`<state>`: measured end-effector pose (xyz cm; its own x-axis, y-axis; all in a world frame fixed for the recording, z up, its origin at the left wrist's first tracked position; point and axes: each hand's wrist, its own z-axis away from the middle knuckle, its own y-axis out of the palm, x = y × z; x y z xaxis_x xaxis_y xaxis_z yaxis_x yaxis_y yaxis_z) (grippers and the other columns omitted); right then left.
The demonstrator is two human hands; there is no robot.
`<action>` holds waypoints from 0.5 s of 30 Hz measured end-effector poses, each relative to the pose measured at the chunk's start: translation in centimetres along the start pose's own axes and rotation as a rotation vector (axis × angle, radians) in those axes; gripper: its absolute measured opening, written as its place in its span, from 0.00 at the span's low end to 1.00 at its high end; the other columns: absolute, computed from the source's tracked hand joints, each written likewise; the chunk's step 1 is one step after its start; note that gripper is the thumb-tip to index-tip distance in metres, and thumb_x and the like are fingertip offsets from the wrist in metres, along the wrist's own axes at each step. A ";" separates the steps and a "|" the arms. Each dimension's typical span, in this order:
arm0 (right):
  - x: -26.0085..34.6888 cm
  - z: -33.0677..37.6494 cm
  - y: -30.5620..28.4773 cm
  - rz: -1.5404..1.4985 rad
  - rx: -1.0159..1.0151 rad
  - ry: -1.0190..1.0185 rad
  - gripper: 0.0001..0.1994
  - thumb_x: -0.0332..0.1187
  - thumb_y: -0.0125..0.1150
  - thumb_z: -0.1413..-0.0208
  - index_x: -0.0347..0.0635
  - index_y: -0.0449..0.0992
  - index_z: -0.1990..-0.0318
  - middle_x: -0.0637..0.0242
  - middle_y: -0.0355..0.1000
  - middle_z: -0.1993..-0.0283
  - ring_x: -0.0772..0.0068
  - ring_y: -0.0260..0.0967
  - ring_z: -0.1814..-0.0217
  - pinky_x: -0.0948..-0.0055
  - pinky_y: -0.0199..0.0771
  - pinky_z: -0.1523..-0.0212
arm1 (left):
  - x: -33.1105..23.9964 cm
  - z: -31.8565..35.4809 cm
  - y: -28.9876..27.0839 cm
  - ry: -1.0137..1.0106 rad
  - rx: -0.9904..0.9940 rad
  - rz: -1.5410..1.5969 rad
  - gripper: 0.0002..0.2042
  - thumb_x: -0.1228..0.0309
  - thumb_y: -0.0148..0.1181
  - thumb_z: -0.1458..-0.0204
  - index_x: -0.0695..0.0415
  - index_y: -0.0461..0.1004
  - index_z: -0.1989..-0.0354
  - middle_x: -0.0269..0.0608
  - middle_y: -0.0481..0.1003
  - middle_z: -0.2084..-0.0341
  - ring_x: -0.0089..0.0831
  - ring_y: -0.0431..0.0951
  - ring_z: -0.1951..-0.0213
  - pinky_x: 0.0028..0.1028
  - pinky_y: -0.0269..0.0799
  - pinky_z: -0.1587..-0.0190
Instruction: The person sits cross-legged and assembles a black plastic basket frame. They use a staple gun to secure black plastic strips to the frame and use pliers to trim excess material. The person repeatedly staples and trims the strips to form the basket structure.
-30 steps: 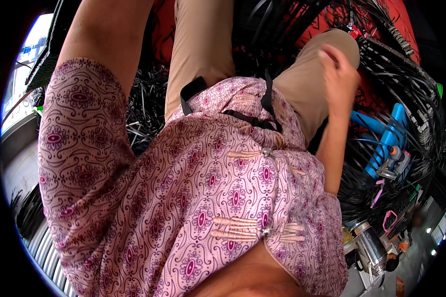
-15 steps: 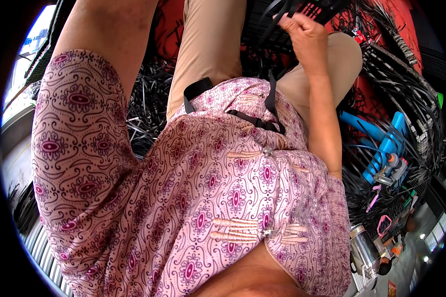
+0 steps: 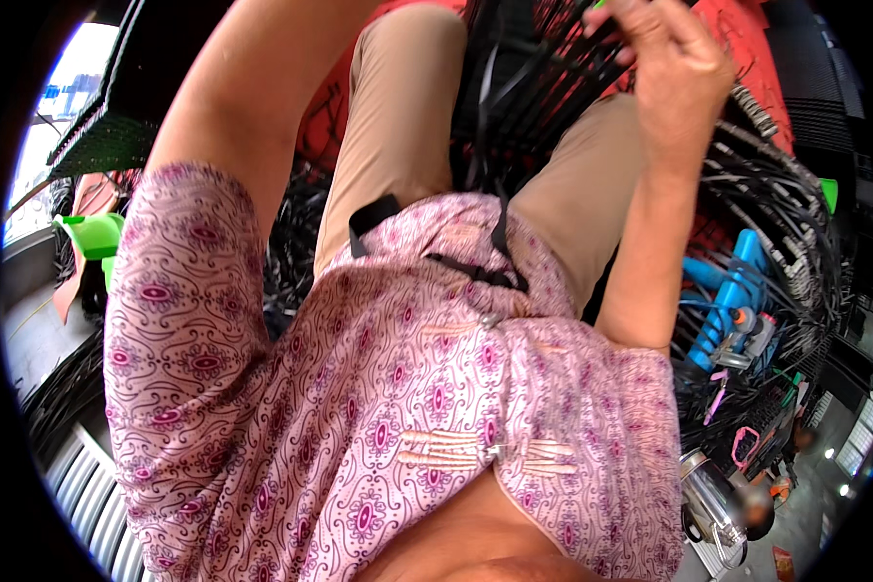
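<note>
At the top right my right hand (image 3: pixel 684 73) is raised with its fingers curled together, beside black plastic strips (image 3: pixel 538 73) in an open lattice over my lap. A little green shows at its fingertips, but what they pinch is partly cut off by the top edge and cannot be made out. One long black strip (image 3: pixel 485 116) hangs down between my knees. My left forearm (image 3: pixel 252 87) reaches up past the top edge, so my left hand is out of view.
Bundles of black strips (image 3: pixel 795 213) lie on the right over red sheeting (image 3: pixel 752 48). Beside them are a blue tube-like tool (image 3: pixel 732 301) and a shiny metal pot (image 3: pixel 710 500). On the left are a green plastic piece (image 3: pixel 95 235) and a slatted metal surface (image 3: pixel 85 485).
My right hand has moved right and upward, and more of the black lattice shows over my lap. My left forearm has shifted right. A green plastic piece has come into view at the left.
</note>
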<state>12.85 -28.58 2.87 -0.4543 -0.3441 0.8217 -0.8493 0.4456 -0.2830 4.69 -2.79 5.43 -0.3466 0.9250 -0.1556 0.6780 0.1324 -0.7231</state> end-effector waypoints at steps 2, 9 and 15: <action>-0.8 0.3 -0.2 0.040 0.016 0.047 0.11 0.37 0.66 0.37 0.38 0.84 0.65 0.73 0.78 0.73 0.87 0.70 0.74 0.83 0.64 0.75 | -0.8 1.2 0.2 -0.047 0.032 -0.001 0.21 0.47 0.67 0.51 0.53 0.85 0.63 0.51 0.81 0.69 0.50 0.82 0.62 0.44 0.76 0.58; 0.6 0.2 -0.7 -0.073 -0.011 0.280 0.17 0.37 0.60 0.34 0.34 0.77 0.45 0.70 0.75 0.71 0.82 0.73 0.72 0.85 0.71 0.72 | -1.0 1.1 0.6 0.004 -0.032 -0.007 0.22 0.47 0.67 0.52 0.55 0.84 0.63 0.54 0.81 0.71 0.51 0.82 0.63 0.45 0.76 0.58; -1.4 1.0 -1.0 0.058 -0.077 0.079 0.20 0.36 0.55 0.32 0.33 0.72 0.38 0.66 0.76 0.67 0.79 0.74 0.70 0.81 0.73 0.70 | -0.5 1.3 1.1 0.029 -0.052 -0.055 0.23 0.47 0.68 0.52 0.55 0.84 0.62 0.53 0.81 0.69 0.51 0.82 0.62 0.45 0.76 0.56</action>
<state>14.03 -29.38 1.51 -0.4774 -0.2510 0.8421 -0.7975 0.5261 -0.2953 4.77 -3.57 3.82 -0.3660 0.9256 -0.0961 0.6915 0.2014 -0.6938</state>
